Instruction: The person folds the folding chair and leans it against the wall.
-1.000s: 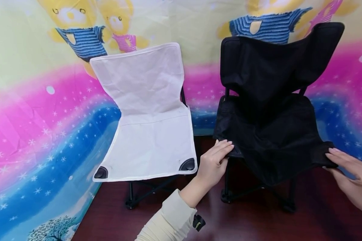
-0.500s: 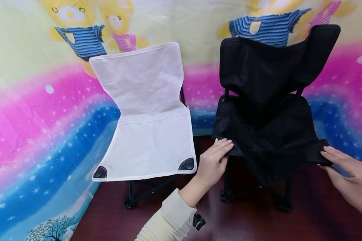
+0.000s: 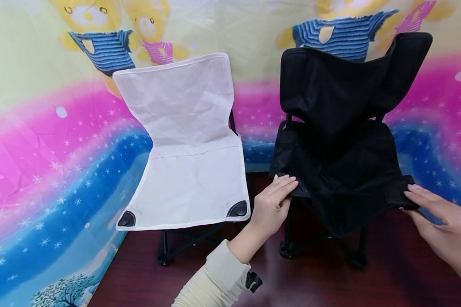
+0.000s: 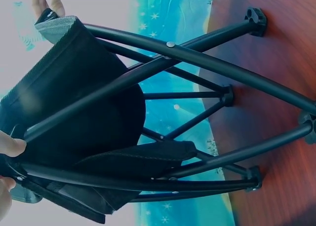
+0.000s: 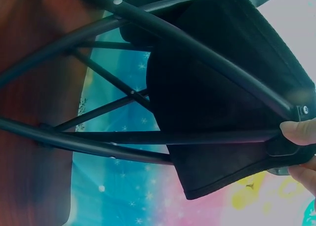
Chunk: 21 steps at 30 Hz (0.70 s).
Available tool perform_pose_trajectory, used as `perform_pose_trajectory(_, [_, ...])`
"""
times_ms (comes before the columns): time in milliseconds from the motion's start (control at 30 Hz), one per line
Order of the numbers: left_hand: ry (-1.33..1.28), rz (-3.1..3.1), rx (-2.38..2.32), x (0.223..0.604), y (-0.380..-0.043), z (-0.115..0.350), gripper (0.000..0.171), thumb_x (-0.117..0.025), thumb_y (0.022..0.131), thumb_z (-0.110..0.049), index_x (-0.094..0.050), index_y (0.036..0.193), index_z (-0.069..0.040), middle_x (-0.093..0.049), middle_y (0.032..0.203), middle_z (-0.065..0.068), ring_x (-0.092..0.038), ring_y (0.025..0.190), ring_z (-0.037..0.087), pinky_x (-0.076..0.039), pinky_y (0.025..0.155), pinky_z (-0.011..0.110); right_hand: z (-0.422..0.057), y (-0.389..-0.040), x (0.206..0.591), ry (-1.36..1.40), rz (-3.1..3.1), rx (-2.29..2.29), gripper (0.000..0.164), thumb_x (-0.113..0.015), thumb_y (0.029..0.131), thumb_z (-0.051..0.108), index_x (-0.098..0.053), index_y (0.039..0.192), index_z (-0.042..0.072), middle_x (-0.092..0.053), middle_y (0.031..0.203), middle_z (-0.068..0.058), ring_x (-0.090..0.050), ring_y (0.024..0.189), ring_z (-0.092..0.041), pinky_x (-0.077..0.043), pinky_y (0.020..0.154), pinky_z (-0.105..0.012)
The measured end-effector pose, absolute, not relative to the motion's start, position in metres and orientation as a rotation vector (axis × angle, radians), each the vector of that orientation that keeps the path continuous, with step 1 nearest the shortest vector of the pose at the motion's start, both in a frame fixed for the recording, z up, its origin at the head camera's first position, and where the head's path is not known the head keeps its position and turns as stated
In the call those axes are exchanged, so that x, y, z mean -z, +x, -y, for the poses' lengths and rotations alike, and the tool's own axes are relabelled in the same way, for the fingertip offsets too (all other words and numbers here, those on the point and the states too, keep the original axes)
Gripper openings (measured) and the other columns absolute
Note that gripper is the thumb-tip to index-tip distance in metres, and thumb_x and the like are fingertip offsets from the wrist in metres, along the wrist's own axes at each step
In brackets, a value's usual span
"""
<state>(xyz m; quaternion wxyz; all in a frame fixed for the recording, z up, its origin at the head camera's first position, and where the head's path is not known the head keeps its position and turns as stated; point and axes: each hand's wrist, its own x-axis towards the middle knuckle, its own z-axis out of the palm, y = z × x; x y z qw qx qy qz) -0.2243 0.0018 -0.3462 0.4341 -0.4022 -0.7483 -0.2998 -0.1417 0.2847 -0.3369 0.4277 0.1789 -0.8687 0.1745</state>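
Observation:
A black folding chair stands on the right in the head view, its fabric seat sagging in the middle. At its left front corner my left hand grips the seat, fingers over the top. The left wrist view shows that hand's thumb against the tube end under the corner. My right hand holds the opposite front corner. In the right wrist view its thumb presses below the corner, with fingers on the other side. The crossed black leg tubes show under the seat.
A white folding chair with black corner patches stands unfolded to the left, close to my left forearm. Both chairs stand on a dark red wooden surface. Behind them hangs a colourful cloth printed with bears and snowflakes.
My right hand has shifted slightly left, bringing the black chair's right front corner and right foot inward. My left hand has hardly moved and keeps its grip.

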Motion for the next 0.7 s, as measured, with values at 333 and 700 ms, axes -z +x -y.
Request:
perform_pose_trajectory(333, [-1.002,1.855,0.745,0.3431,-0.2228,-0.0032,0.032,-0.061,0.067,0.009,-0.065,0.097,0.0,-0.062,0.102,0.007,-0.054,0.1,0.016,-0.036,0.091,0.029,-0.2823,-0.1426,0.3348,0.465,2.153,-0.436,0.062,-0.034,0.088,0.044,-0.055,0.107,-0.011,-0.049,0.113,-0.027,-0.033,0.119,-0.005,-0.025,0.098,-0.026])
perform_pose_trajectory(700, [-1.006,1.847,0.739,0.3406,-0.2224,-0.0037,0.032,-0.06,0.067,0.008,-0.065,0.097,0.0,-0.062,0.101,0.007,-0.054,0.101,0.015,-0.036,0.091,0.028,-0.279,-0.1439,0.3318,0.449,2.127,-0.446,0.065,-0.034,0.087,0.047,-0.058,0.101,-0.012,-0.052,0.109,-0.026,-0.032,0.117,0.002,-0.027,0.097,-0.025])
